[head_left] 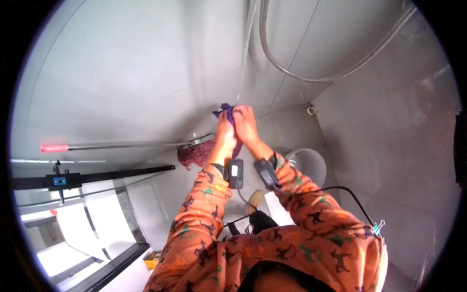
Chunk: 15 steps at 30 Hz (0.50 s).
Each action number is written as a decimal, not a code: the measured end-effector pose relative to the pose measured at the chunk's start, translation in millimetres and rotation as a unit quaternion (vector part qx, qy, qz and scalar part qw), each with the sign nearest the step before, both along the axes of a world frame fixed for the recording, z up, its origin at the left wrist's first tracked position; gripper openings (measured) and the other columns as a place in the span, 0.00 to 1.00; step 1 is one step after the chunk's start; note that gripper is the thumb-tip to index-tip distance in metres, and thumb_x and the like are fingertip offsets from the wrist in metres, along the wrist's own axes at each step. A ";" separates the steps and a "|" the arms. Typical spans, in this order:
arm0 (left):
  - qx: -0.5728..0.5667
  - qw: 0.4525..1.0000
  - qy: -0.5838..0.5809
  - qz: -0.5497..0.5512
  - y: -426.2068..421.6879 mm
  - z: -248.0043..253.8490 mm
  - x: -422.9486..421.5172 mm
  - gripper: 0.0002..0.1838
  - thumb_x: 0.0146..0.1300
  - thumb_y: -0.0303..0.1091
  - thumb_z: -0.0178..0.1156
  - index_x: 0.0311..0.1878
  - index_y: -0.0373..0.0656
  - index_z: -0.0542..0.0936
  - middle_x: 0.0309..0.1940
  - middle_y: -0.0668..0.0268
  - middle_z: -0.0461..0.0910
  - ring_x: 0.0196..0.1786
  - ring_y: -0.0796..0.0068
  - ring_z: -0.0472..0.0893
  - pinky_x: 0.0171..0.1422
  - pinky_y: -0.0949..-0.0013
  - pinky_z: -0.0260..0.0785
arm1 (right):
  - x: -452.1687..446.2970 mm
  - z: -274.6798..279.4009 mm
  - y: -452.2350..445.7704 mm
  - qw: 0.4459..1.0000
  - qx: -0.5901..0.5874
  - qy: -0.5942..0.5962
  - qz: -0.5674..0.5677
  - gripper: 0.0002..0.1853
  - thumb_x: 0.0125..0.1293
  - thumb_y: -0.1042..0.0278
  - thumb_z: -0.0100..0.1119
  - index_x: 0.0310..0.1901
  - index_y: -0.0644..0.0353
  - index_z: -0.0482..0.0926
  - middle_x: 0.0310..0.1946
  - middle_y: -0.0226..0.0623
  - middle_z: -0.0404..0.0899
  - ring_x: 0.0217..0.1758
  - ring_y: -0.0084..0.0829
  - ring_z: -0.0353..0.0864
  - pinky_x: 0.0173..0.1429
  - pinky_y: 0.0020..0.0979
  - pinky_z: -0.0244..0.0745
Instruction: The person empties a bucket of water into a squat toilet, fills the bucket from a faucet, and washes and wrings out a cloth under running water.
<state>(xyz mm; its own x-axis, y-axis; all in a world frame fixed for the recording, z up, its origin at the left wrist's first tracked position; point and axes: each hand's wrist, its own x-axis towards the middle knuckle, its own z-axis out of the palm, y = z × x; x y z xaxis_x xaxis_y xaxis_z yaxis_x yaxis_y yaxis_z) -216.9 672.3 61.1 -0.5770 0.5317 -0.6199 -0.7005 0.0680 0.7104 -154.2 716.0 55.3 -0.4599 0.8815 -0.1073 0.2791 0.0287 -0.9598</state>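
Note:
A dark purple cloth [224, 108] is bunched up between my two hands, and a strip of it hangs below them. My left hand [225, 130] is closed around the cloth from the left. Pressed against it from the other side, my right hand [244, 121] grips the cloth too. A thin stream of water [243, 65] comes down from above to where the hands meet. Part of the cloth is hidden behind my fingers.
A mop with a dark red head [197, 154] leans left of my arms. A white bucket [316, 168] stands on the floor to the right. Overhead right hangs a metal shower hose [311, 79]. A black bar [112, 176] and a glass door edge are at left.

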 end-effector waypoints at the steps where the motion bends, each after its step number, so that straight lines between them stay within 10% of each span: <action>1: -0.011 1.000 -0.025 -0.015 1.2 -3.4 7.2 0.16 0.64 0.43 0.47 0.52 0.47 0.67 0.41 0.68 0.71 0.44 0.76 0.72 0.45 0.71 0.68 | -4.4 -6.5 18.8 0.999 0.024 -0.048 0.009 0.12 0.56 0.65 0.46 0.38 0.64 0.73 0.42 0.43 0.71 0.48 0.40 0.68 0.51 0.33 0.63; 3: 0.068 0.995 -0.005 -0.071 -2.0 6.1 23.0 0.19 0.64 0.41 0.48 0.53 0.40 0.66 0.46 0.65 0.71 0.47 0.75 0.71 0.51 0.68 0.65 | 4.1 -38.5 44.3 0.992 -0.060 0.083 0.072 0.16 0.60 0.59 0.44 0.35 0.64 0.73 0.36 0.42 0.75 0.43 0.37 0.73 0.49 0.36 0.66; 5: 0.092 0.992 -0.007 -0.082 -0.8 15.2 34.3 0.17 0.64 0.40 0.46 0.50 0.37 0.69 0.48 0.59 0.72 0.52 0.66 0.71 0.60 0.62 0.60 | 30.1 -29.9 44.2 0.797 -0.576 0.180 0.013 0.20 0.64 0.51 0.40 0.39 0.61 0.74 0.37 0.38 0.77 0.43 0.35 0.75 0.51 0.36 0.67; 8: 0.222 0.963 -0.105 -0.110 6.0 52.9 35.0 0.18 0.64 0.41 0.45 0.49 0.36 0.69 0.49 0.58 0.71 0.54 0.63 0.70 0.61 0.59 0.58 | 57.6 -19.1 21.8 0.702 -0.629 0.328 -0.058 0.28 0.62 0.42 0.40 0.53 0.57 0.68 0.47 0.33 0.73 0.44 0.32 0.75 0.47 0.35 0.71; 15: 0.076 0.980 -0.164 -0.083 -15.7 51.4 73.0 0.23 0.63 0.52 0.42 0.52 0.45 0.67 0.50 0.60 0.71 0.53 0.63 0.71 0.59 0.51 0.58 | 112.2 -11.9 40.0 0.706 -0.595 0.384 -0.018 0.12 0.60 0.62 0.51 0.41 0.61 0.73 0.39 0.35 0.76 0.42 0.31 0.75 0.48 0.31 0.71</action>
